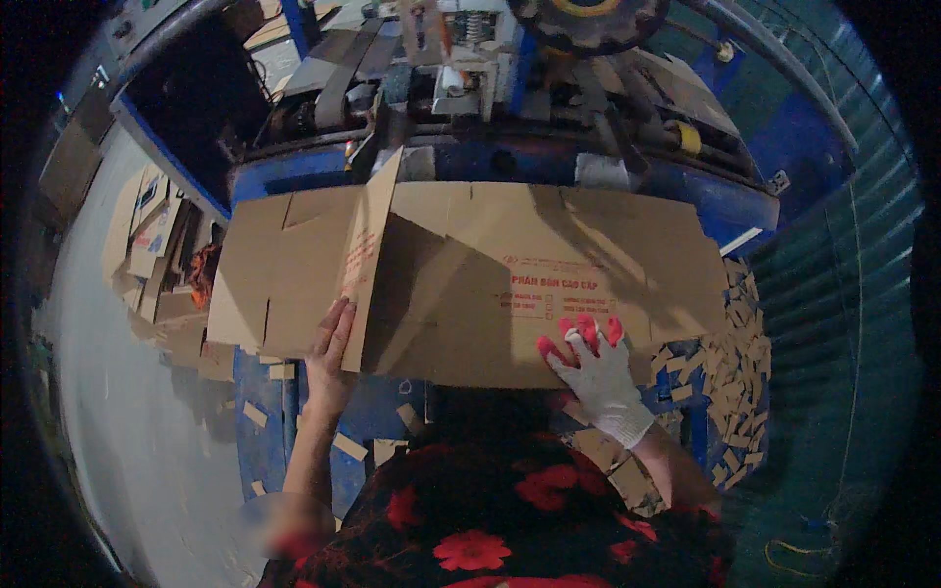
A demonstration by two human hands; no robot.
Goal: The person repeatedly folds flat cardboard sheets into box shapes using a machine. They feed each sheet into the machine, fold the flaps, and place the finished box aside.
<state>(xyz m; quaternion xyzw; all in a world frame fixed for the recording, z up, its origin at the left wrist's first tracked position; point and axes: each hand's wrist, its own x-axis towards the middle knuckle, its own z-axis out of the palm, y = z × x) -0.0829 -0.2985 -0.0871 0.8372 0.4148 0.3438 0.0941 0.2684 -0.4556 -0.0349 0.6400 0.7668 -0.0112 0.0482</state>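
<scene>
Our shirt [472, 534] hogs 6 o'clock, scraps [730, 392] at 4; left hand [333, 355] on flap [366, 265], grip unclear, right hand [600, 380] splayed on cardboard [466, 294].

A wide brown cardboard sheet [470, 343] with red print lies before the person. On the sheet's left part, a panel [371, 265] stands raised, and the bare left hand [331, 348] has its fingers against the panel's near end. The right hand [600, 377], in a white glove with red fingertips, spreads its fingers over the sheet's near edge, right of its middle. Beyond the sheet is a blue machine [490, 165] with a dark wheel [588, 27]; right of the sheet, small cardboard scraps [730, 392] lie heaped.
</scene>
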